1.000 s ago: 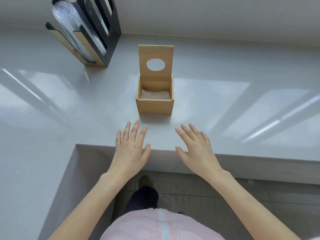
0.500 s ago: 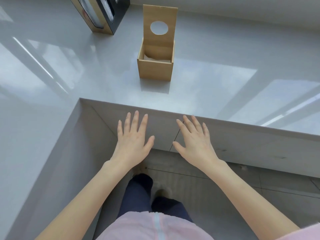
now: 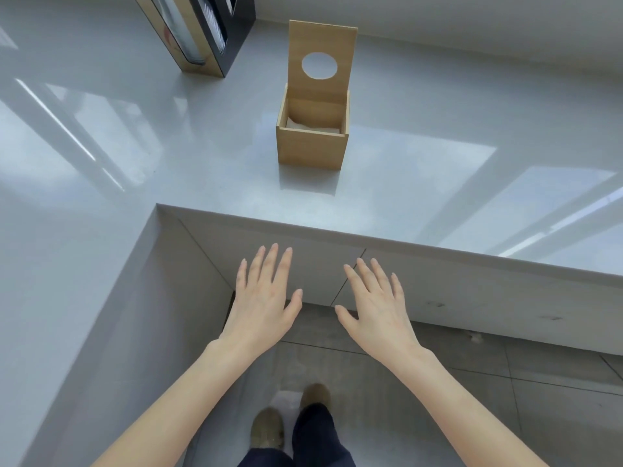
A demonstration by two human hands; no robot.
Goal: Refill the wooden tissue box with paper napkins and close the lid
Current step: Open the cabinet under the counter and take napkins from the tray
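A wooden tissue box (image 3: pixel 312 148) stands on the grey counter (image 3: pixel 135 163), a little back from its front edge. Its lid (image 3: pixel 322 67), with a round hole, is swung up and stands upright at the back. White paper napkins (image 3: pixel 312 127) lie low inside the box. My left hand (image 3: pixel 263 298) and my right hand (image 3: pixel 377 305) hover palm down in front of the counter's edge, below the box, fingers spread and holding nothing. Both are well apart from the box.
A black and wood dispenser rack (image 3: pixel 202 32) holding clear cups stands at the back left of the counter. The counter wraps around on my left in an L shape. Below are grey cabinet fronts (image 3: pixel 472 298), a tiled floor and my shoes (image 3: pixel 269 429).
The view has tipped down and back, so the box sits farther from my hands. Both hands have drawn back from over the counter to in front of its edge, still spread.
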